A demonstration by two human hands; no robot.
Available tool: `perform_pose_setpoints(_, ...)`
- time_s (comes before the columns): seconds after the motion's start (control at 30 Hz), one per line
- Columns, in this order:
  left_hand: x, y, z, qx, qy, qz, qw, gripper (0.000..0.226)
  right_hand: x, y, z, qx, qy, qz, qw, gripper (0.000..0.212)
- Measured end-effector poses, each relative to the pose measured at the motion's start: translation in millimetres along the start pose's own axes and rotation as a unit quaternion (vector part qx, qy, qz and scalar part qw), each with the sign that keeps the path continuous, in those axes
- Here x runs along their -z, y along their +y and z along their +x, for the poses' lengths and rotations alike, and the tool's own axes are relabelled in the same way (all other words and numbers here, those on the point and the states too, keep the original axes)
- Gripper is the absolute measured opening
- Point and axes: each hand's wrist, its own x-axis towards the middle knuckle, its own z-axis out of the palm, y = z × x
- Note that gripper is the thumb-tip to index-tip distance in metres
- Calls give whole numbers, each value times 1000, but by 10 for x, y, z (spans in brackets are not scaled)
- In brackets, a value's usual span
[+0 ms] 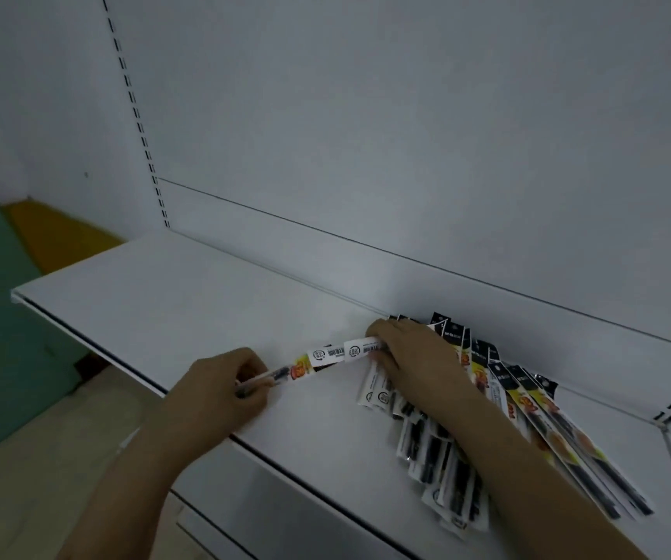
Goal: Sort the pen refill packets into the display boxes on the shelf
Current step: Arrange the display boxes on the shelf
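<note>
The left hand (220, 381) pinches the thin, clear tail end of a packet (317, 359), fingers curled together on it. From that grip the packet runs up and away to the right, where its white barcode end meets the right hand (410, 357). The right hand's fingers curl over that far end, and the palm lies on top of the heap of packets (467, 430). So one packet is held at both ends, likely to draw it clear of the heap while the palm keeps the rest from sliding.

The heap lies on the white shelf (172, 301), under and behind the right hand and forearm. It fans out from the back wall (366, 155) toward the front edge, and some packets near the person stick out past that edge. On the far side of the right forearm, several yellow and black packets (548, 422) lie face up in a rough row. On the near side, most packets show their white backs.

Left of the left-hand grip the shelf is bare white metal. No display boxes appear anywhere in view, so where this packet should go cannot be told from here. Sorting seems to be at an early stage, since nearly all the packets sit in one loose heap. The packets overhanging the front edge could slip off if the heap is nudged.
</note>
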Motion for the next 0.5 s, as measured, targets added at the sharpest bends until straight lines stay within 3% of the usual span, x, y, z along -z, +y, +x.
perform_pose_setpoints(0.1,75,-11,137,34,5,-154,987,6,34,2,3,2,60,-12,998,9)
perform_pose_setpoints(0.17,5,6,313,30,50,-187,981,5,65,-1,7,30,86,-18,996,6)
perform_pose_setpoints(0.23,-107,89,448,9,76,-198,977,13,97,-34,2,59,78,-18,995,18)
perform_pose_setpoints(0.4,-398,470,461,-64,-49,-234,969,29,72,-95,-18,122,54,-20,991,18)
perform_pose_setpoints(0.5,-494,513,471,-99,-109,-281,948,25,95,-139,-41,99,49,64,992,19)
